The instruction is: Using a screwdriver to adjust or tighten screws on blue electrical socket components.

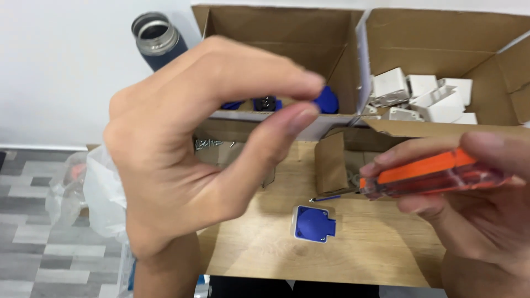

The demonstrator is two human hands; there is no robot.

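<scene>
Left hand [182,160] raised close to the camera, thumb and forefinger curved toward each other with the fingers [287,118] narrowed to a small gap; whether something tiny sits between the tips, I cannot tell; a blue part in the box behind shows just past them. Right hand [475,187] closed around an orange-handled screwdriver [430,175], its thin shaft pointing left, tip hanging above the surface [375,243].

Blue-lidded socket unit [313,223] lies flat on the surface, between and below both hands, touching neither.

Risks, as judged: the left hand blocks much of the view, so the screwdriver tip could wander and scratch the lid or slip off a screw head; anything small pinched in the fingers could drop and roll away; loose screws [208,144] lie near the box edge and are easily brushed off.

Materials: socket unit is smooth moulded plastic, white square body, blue rounded lid; screwdriver handle translucent orange, glossy; surface pale wood grain, matt; cardboard boxes [287,38] open-topped, the right one holding white plastic housings [425,96]; dark metal flask [157,38] with a steel rim; crumpled clear plastic bag [88,187] at left.
</scene>
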